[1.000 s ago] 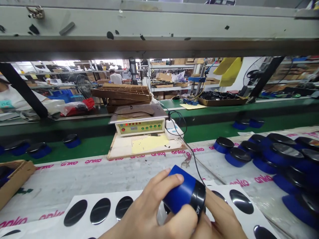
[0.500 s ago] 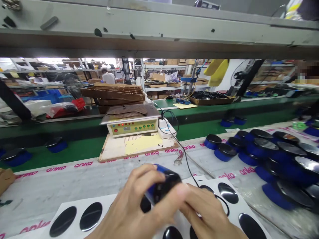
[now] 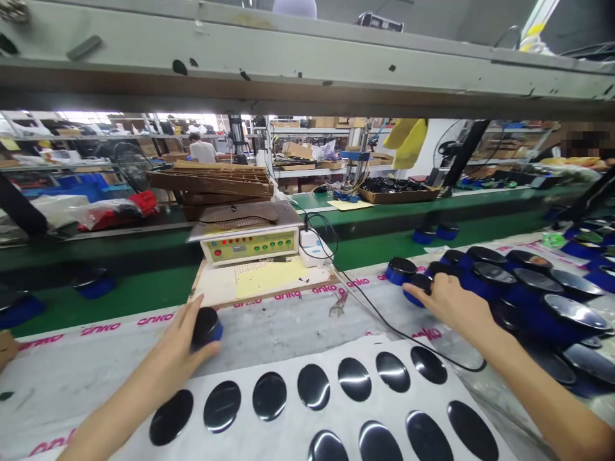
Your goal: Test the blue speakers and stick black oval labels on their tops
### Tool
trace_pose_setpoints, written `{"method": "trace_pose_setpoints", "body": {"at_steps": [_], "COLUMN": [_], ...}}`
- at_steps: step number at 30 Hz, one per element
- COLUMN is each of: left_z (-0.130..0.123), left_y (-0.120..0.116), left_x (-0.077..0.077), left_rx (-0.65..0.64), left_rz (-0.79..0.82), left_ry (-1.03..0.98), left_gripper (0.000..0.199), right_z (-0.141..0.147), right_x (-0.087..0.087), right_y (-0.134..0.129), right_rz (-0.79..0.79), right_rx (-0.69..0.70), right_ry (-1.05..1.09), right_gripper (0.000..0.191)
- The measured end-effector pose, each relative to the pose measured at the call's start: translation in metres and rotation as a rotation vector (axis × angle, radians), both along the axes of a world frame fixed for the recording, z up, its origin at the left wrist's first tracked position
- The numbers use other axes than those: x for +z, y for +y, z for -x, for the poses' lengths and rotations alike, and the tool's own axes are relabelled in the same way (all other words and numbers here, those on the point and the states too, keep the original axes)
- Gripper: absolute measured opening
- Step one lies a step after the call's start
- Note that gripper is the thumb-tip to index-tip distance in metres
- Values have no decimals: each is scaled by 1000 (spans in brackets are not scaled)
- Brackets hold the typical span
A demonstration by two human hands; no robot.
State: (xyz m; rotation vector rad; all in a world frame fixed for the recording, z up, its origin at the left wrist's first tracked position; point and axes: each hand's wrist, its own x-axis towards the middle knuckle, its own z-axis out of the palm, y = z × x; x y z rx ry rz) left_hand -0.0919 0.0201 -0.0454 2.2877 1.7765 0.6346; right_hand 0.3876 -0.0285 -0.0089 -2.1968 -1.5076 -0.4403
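Note:
My left hand (image 3: 185, 342) has its fingers around a blue piece with a black top (image 3: 206, 326), low over the plastic-covered table left of centre. At the right, my right hand (image 3: 444, 294) grips another blue piece with a black top (image 3: 417, 288), at the near edge of a crowd of similar pieces (image 3: 497, 275). Between my forearms lies a white sheet (image 3: 293, 442) bearing rows of glossy black discs (image 3: 314, 387).
A control box (image 3: 250, 246) with lit buttons stands on a board behind the table. Its black cable (image 3: 384, 318) runs across to the right. Beyond it, a green conveyor (image 3: 144, 294) carries several blue pieces. A shelf beam (image 3: 288, 57) crosses overhead.
My hands were together over the sheet, around one blue piece. They have parted, the left moving left with a piece and the right reaching the group, and more of the discs show.

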Motion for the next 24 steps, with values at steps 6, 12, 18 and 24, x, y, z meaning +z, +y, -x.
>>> {"method": "trace_pose_setpoints", "body": {"at_steps": [6,12,18,24], "left_z": [-81,-120,-95,-97], "left_y": [-64,-82,-71,-75], "left_x": [48,92,81,79], "left_rx": [-279,-501,-167,-245], "left_rz": [-55,515,818,883], "left_ry": [-423,-999,-1598,-1563], "left_gripper": [59,81,52,45], "right_z": [74,171,165,184], "right_x": [38,86,74,63], "right_y": [-13,-52,-56,-54], "right_rz": [-4,-29,-200,-310], "right_rx": [117,876,1040,1133], "right_ry": [66,283,130,125], "right_gripper": [50,33,22,14]}}
